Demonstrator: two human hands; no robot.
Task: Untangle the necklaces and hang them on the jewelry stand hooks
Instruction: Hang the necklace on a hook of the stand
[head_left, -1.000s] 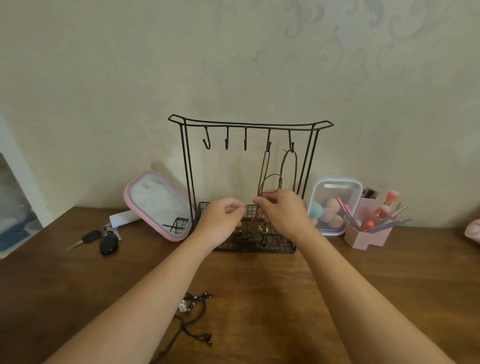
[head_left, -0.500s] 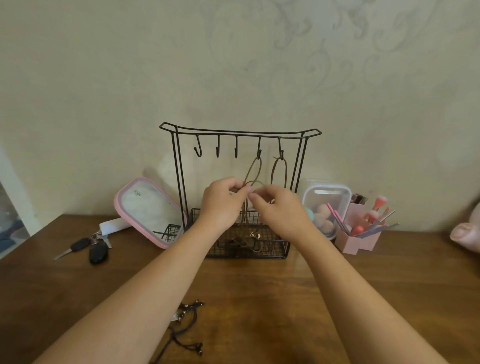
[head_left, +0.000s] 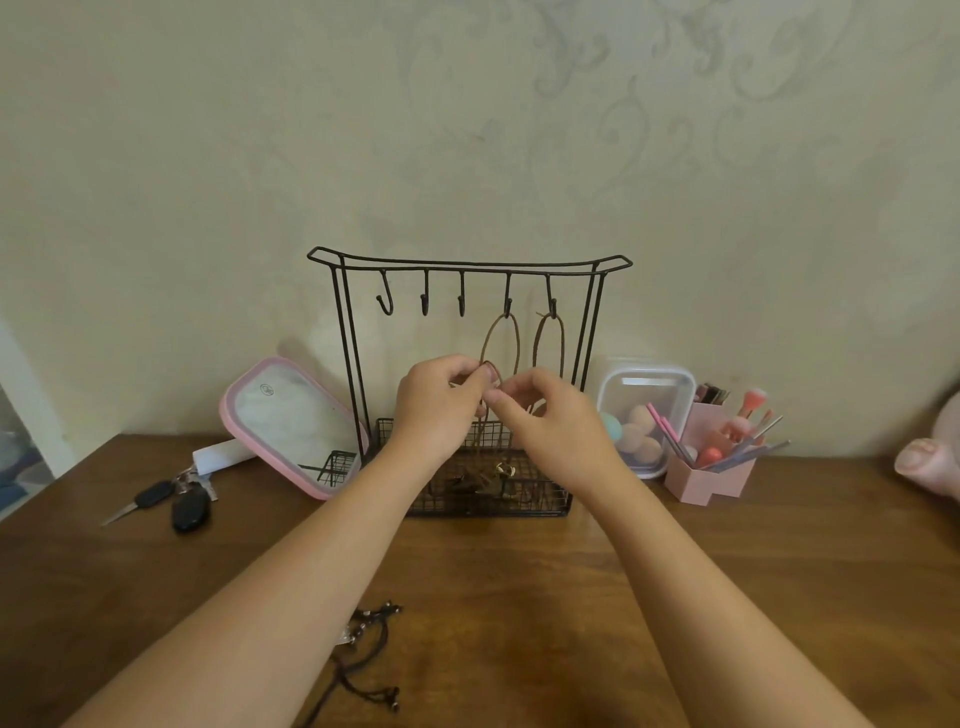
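Observation:
A black wire jewelry stand (head_left: 343, 332) stands against the wall, with a row of hooks under its top bar. Two brown cord necklaces hang from the two rightmost hooks: one (head_left: 514, 338) on the fourth hook, another (head_left: 550, 343) on the fifth. Both hands are raised in front of the stand. My left hand (head_left: 436, 405) and my right hand (head_left: 550, 415) each pinch a brown cord loop (head_left: 492, 370) between them, below the fourth hook. Pendants lie in the stand's mesh basket (head_left: 545, 506). A black cord necklace (head_left: 363, 654) lies on the table near my left forearm.
A pink-rimmed mirror (head_left: 291, 426) leans left of the stand, with car keys (head_left: 176, 501) beside it. Right of the stand are a clear box of makeup sponges (head_left: 644, 415) and a pink brush holder (head_left: 717, 462). A pink plush toy (head_left: 930, 457) shows at the right edge.
Both hands have risen from the basket level toward the hooks, lifting the brown cord loop with them. The camera has tilted up slightly.

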